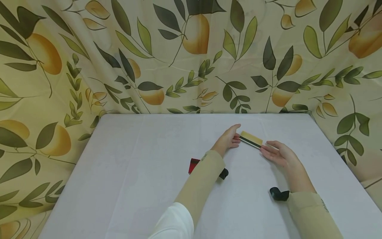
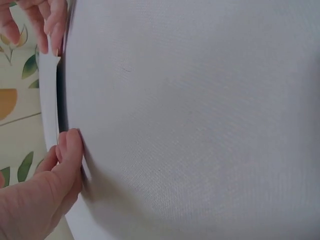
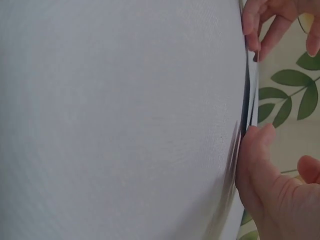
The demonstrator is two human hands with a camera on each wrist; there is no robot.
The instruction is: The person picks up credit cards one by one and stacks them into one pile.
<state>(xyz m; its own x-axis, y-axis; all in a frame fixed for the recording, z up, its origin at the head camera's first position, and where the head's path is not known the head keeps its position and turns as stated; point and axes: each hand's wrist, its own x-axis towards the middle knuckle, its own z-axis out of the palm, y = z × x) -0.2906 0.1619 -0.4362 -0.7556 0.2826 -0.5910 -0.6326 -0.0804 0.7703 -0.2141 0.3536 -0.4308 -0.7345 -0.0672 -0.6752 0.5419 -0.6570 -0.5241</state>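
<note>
A flat, oblong yellow piece (image 1: 252,137) with a dark stripe and a white near edge lies far back on the table, slightly right of the middle. At its left end, my left hand (image 1: 228,139) touches it with fingers extended and the thumb raised apart. My right hand (image 1: 279,153) has its fingertips at the right end, the thumb lifted clear. Seen edge-on in the left wrist view, the yellow piece (image 2: 58,95) is thin, between the fingertips of both hands. The right wrist view shows thin pale layers along its edge.
A red flat item (image 1: 193,165) lies on the white-covered table (image 1: 143,172), partly hidden under my left sleeve. Black wrist cameras (image 1: 279,194) stick out from the sleeves. A curtain (image 1: 185,73) with a fruit and leaf print hangs behind the table.
</note>
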